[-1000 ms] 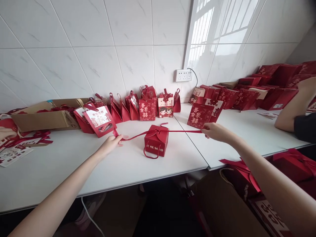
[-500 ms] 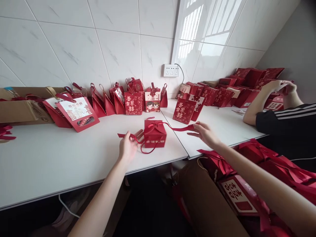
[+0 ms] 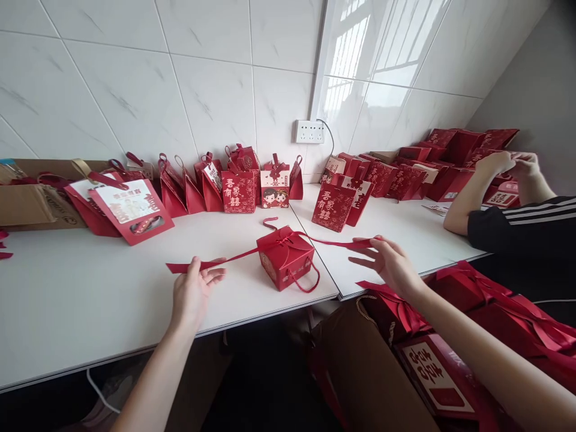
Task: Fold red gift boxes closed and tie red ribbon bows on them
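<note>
A small red gift box (image 3: 288,264) with a folded top sits near the front edge of the white table, turned at an angle. Its red cord handle (image 3: 310,287) droops over the right front side, and another loop lies behind it. A red ribbon (image 3: 243,255) is tied at the top, both tails drawn out sideways. To the left of the box, my left hand (image 3: 194,294) pinches one tail between thumb and finger. On the other side my right hand (image 3: 391,264) pinches the opposite tail, its other fingers spread. Neither hand touches the box.
Red gift bags (image 3: 130,210) and several boxes line the tiled wall. An upright red box (image 3: 333,206) stands behind my right hand. At right, a co-worker's hands (image 3: 513,165) are raised by stacked boxes. Ribboned boxes (image 3: 438,375) fill the space below the table's front edge.
My left hand has moved left and toward me, pulling its ribbon tail straighter. The box has rotated, and its cord handle now hangs to the right. My right hand has shifted slightly right and down.
</note>
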`<state>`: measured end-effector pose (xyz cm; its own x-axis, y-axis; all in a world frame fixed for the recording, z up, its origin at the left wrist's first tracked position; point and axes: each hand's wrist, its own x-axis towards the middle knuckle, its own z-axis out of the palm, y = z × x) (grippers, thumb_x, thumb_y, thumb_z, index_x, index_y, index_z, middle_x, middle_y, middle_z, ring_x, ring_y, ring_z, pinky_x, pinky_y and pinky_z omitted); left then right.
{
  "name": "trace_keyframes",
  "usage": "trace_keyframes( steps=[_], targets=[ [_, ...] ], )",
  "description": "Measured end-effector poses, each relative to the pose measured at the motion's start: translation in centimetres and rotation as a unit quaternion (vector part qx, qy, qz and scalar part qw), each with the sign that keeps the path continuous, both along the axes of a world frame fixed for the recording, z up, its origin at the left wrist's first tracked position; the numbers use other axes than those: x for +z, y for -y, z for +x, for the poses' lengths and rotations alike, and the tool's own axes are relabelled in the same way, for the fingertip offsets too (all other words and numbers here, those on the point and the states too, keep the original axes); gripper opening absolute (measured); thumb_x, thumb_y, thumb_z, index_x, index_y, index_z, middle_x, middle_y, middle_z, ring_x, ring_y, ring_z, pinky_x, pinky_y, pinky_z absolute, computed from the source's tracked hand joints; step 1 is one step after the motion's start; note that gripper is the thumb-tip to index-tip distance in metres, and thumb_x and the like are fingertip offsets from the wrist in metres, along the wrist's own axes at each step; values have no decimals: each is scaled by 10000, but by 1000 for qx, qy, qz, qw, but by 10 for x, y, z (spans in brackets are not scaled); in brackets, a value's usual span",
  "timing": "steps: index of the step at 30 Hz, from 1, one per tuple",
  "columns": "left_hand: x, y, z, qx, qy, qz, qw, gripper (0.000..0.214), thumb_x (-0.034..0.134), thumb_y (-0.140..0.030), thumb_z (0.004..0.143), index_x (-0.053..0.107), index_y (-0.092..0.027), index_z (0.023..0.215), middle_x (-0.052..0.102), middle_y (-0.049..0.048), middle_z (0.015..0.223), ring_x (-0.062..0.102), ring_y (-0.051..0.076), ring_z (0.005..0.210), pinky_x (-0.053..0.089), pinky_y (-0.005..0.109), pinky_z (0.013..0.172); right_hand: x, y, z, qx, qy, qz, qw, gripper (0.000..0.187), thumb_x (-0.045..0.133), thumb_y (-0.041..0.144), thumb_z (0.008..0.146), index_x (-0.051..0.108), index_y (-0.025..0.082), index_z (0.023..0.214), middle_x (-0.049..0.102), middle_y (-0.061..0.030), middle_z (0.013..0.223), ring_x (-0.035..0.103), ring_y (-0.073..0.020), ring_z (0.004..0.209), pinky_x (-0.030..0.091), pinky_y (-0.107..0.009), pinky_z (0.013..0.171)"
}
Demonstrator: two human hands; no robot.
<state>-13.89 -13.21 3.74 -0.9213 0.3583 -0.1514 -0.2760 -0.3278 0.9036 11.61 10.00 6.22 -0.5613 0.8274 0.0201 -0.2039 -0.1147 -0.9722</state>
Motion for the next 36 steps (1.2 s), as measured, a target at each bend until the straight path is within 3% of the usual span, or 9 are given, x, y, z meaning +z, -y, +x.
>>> trace_keyframes(
  steps=[2,6,13,17,21,23,27,30,36],
  targets=[
    [0,5,-8,0,-23,-21,1000,310,514,-290,851,465,-162,574,678,55,677,656,162,584,511,268,579,-1,-11,9,-31,14,12,999,171,690,343,720,596,212,664,625,-20,820,645,-213,879,585,-357,705],
    [-5,8,-17,-42,-66,-69,995,401,629,-431,757,440,-178,509,542,-16,494,655,174,586,522,270,604,-6,-25,21,-50,64,19,996,178,686,343,708,578,212,655,561,5,702,615,-157,756,540,-258,609],
    [-17,25,-27,-53,-140,-217,965,440,620,-609,646,453,-211,561,567,6,516,653,232,654,524,376,755,-14,-24,42,-19,179,50,982,311,722,462,649,587,183,672,558,-29,718,595,-169,734,502,-266,613],
    [-7,38,-32,-75,-282,-374,880,399,552,-603,667,526,-206,669,655,88,743,636,325,871,459,486,895,-16,-31,51,45,357,107,927,381,685,526,634,578,170,712,613,-71,741,603,-199,678,499,-348,656],
    [24,26,-16,84,-509,-369,773,380,561,-459,703,537,-204,983,576,150,1128,506,348,1133,362,500,1010,-6,-23,38,-26,428,299,852,448,638,542,675,578,185,939,613,-139,1048,621,-271,868,487,-417,763],
    [38,10,0,16,-550,-326,769,291,484,-447,770,534,-215,939,586,118,1085,532,298,1090,414,427,956,3,-9,19,-1,386,357,851,423,520,565,779,588,200,982,605,-130,1095,598,-270,971,468,-406,841],
    [46,-28,29,-279,-459,-357,764,336,387,-500,847,432,-220,665,510,-8,673,533,181,673,434,296,662,14,19,-23,168,319,300,883,449,390,591,867,609,212,966,641,-77,1053,590,-235,964,447,-373,861],
    [37,-43,34,-371,-374,-330,783,444,360,-582,849,326,-212,607,334,-45,551,370,125,510,305,257,508,13,29,-42,218,270,211,914,464,435,621,846,601,189,880,637,-46,924,578,-189,857,444,-328,795],
    [25,-37,31,-480,-235,-200,821,471,493,-607,799,433,-178,616,355,-37,594,337,89,519,241,224,464,6,37,-45,276,139,-7,951,398,687,527,708,527,164,677,475,41,614,435,-86,556,376,-249,582]
  ],
)
